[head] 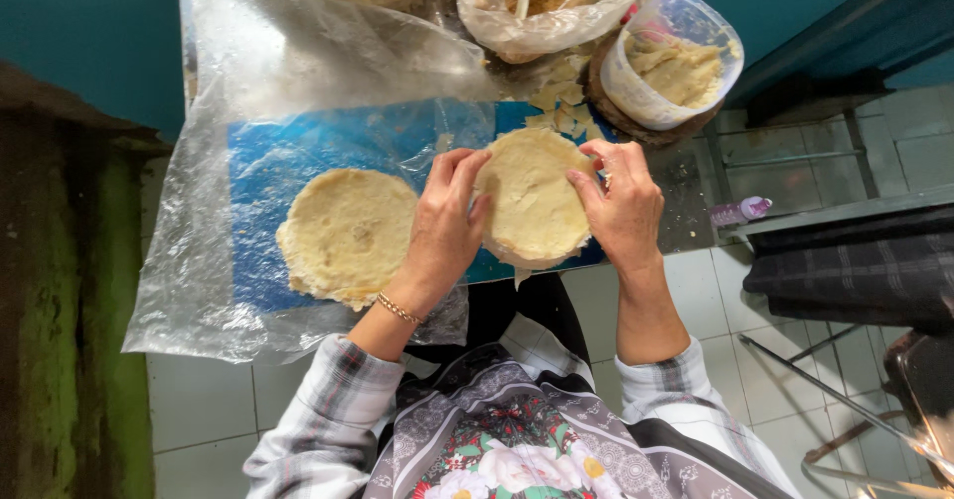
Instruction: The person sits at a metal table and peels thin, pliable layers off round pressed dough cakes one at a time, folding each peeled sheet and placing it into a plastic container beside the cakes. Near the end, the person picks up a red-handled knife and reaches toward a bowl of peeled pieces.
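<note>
Plaid sleeves and a flowered apron (517, 449) fill the bottom edge, and from them both forearms reach up to a round, flat disc of pale dough (534, 201); the left hand (444, 226) and right hand (624, 206) hold it between them just above the near edge of the counter (686, 186); fingers (459, 176) of the left curl over the disc's left rim, those of the right pinch its right rim, so both hands are closed on the dough, thumbs on top and the rest hidden beneath. Thin and soft as it looks, the disc could tear or sag at its unsupported middle if the grip tightens or the hands draw apart; its lower rim already overhangs the tiled floor, so a slip would likely drop it there. A second dough round (348, 233) lies flat on the blue sheet (298, 161) under clear plastic wrap (199, 290), well left of the hands; a tub of filling (674, 62) stands beyond the right hand.
</note>
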